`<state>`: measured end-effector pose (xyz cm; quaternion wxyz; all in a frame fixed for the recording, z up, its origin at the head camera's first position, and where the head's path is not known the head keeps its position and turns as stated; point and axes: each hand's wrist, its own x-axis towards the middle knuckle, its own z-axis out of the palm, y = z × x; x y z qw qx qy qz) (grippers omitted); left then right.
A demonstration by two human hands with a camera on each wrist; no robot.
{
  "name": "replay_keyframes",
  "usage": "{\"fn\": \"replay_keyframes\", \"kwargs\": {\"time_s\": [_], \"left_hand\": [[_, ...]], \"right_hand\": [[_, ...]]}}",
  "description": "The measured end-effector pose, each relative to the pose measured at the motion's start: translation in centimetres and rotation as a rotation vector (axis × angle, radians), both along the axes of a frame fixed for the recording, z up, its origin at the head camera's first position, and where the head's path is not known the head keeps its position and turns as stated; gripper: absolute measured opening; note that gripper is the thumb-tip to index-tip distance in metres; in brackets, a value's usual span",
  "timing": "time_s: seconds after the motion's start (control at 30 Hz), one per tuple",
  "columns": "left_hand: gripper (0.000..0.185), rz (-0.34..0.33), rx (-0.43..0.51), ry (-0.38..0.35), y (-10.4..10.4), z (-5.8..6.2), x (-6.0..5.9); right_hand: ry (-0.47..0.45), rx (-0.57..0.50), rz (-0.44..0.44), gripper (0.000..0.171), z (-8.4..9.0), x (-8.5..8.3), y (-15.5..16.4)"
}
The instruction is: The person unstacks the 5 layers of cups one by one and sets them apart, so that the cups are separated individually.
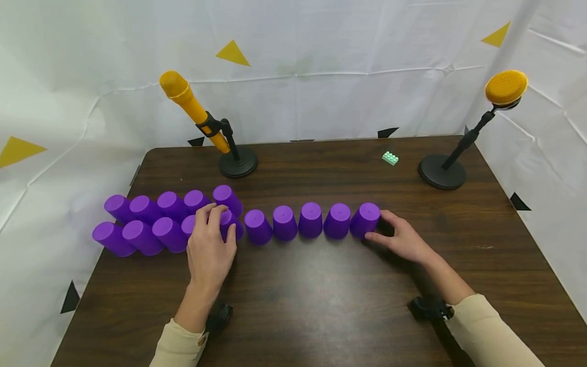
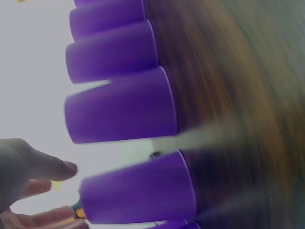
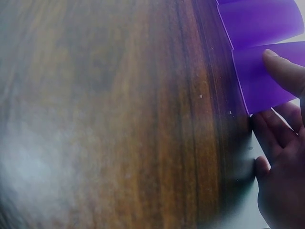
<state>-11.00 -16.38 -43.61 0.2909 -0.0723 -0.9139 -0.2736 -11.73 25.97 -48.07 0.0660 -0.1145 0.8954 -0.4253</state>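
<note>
Purple cups (image 1: 284,223) stand upside down on the desk (image 1: 321,306), in a line running from the left edge toward the middle; the left part is doubled into two rows, the right part is a single row, cups touching or just beside each other; judging by the tight spacing, they are being kept as one line. Left hand (image 1: 209,251) lies on top of the cup (image 1: 227,223) where double row meets single, fingers draped loosely over it, not clamped; looks like steadying. Right hand (image 1: 403,238) sits at the end cup (image 1: 365,220) on the right, thumb and fingers bracketing its side, light pinch; right wrist view shows a fingertip (image 3: 285,71) on the cup wall. Two yellow microphones (image 1: 194,108) on stands near the far edge, green brick (image 1: 390,158) between them, well apart from the cups.
</note>
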Motion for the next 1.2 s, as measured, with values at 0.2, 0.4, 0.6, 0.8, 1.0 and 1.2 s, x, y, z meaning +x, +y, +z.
{"fn": "replay_keyframes", "kwargs": {"time_s": [0.2,0.4,0.6,0.8,1.0,1.2], "left_hand": [[0.032,-0.158,0.021,0.147,2.1,0.0,0.2],[0.040,-0.191,-0.006,0.074,3.5,-1.3,0.5],[0.041,-0.179,-0.065,0.002,4.2,-1.5,0.2],[0.036,-0.150,-0.077,-0.023,4.6,-1.9,-0.2],[0.034,-0.147,-0.033,-0.037,4.5,-1.7,-0.1],[0.033,-0.181,0.130,-0.058,2.4,0.4,2.2]], "right_hand": [[0.009,-0.001,-0.002,0.066,0.2,0.0,0.0],[0.015,0.000,0.001,0.064,0.2,0.0,0.0],[0.013,0.003,-0.004,0.064,0.1,0.0,0.1],[0.018,-0.003,-0.002,0.061,0.2,0.0,0.0],[0.025,-0.003,0.005,0.063,0.0,0.1,0.0],[0.030,-0.002,0.004,0.064,-0.2,0.0,0.0]]}}
